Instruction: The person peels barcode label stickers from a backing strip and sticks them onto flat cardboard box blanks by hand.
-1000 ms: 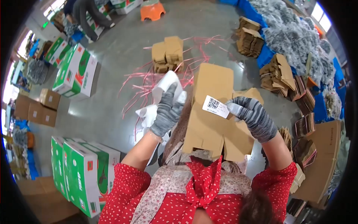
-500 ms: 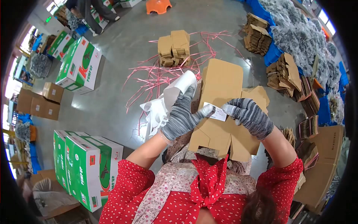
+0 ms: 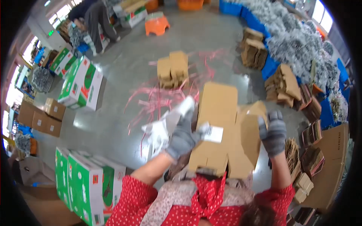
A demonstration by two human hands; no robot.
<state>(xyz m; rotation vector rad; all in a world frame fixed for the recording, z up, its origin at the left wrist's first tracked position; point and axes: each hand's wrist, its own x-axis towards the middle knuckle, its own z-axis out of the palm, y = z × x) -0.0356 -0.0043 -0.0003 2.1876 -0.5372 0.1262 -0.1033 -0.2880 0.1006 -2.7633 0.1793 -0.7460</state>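
Observation:
A flat brown carton blank (image 3: pixel 218 103) lies on my lap, with a white printed label (image 3: pixel 215 134) on its face. My left hand (image 3: pixel 182 139), in a grey striped glove, holds a roll of white label strip (image 3: pixel 185 106), and its thumb reaches to the label's left edge. Loose loops of white strip hang beside that hand. My right hand (image 3: pixel 273 133), gloved the same way, is raised at the blank's right edge with its fingers stretched and nothing in them. Motion blurs both hands somewhat.
A stack of folded cartons (image 3: pixel 172 69) stands on the floor among pink straps (image 3: pixel 154 100). Green and white boxes (image 3: pixel 85 184) stand at left. More carton stacks (image 3: pixel 283 86) and blue bins of wrapped goods (image 3: pixel 298 49) line the right. Another person (image 3: pixel 98 22) bends over at the back.
My right hand has let go of the label and moved right, its fingers opening. The label now lies on the carton blank. My left hand stays near it, and the view has tilted up.

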